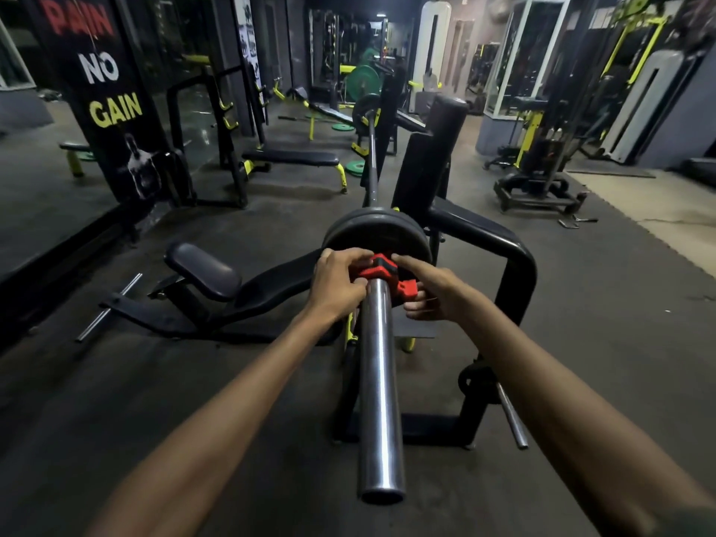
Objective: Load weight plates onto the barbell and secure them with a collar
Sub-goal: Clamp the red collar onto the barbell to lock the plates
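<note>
The barbell's steel sleeve [380, 389] points straight at me from the rack. Two black weight plates [376, 232] sit on it, side by side. A red collar [381, 267] wraps the sleeve right against the near plate, its lever [408, 289] sticking out to the right. My left hand [339, 282] grips the collar's left side with curled fingers. My right hand [428, 290] holds the right side, one finger laid over the top and the others curled under the lever. A further plate [366, 106] is on the bar's far end.
A black bench and its curved frame [515, 261] stand under and right of the bar. A padded seat [205, 271] lies to the left. Green plates [354, 167] lie on the floor farther back. Other benches and machines line both sides.
</note>
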